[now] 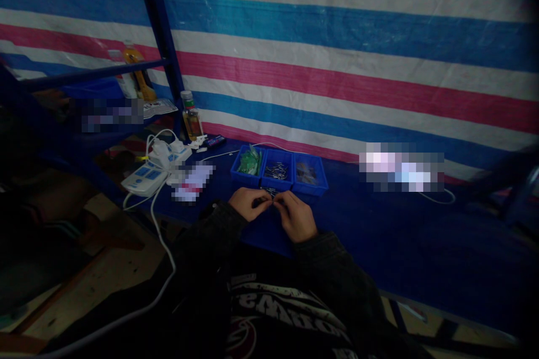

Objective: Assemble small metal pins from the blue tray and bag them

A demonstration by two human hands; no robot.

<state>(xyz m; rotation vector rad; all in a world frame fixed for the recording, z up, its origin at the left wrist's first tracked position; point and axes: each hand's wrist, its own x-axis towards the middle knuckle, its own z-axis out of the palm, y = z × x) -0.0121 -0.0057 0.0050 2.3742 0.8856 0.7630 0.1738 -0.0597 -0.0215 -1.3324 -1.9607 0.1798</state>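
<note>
Close together at the blue table (345, 207), my left hand (249, 203) and my right hand (295, 216) meet at the fingertips. Both are closed in a pinch; what sits between the fingers is too small and dark to name. Just beyond the fingertips lie several dark metal screws (268, 190). Behind them stand three joined blue bins. The left bin (245, 180) has green plastic packets (251, 161) in it. Screws (277, 170) fill part of the middle bin (275, 184). Small brownish pieces, hard to make out, lie in the right bin (310, 187).
On the left lie a white power strip (145, 178) with plugs and a cable (155, 224) hanging down, and a blurred-out flat object (192, 182). A bottle (192, 118) stands by the blue frame post (162, 39). Another person's arm (63, 196) shows at far left. Striped sheeting (337, 67) hangs behind.
</note>
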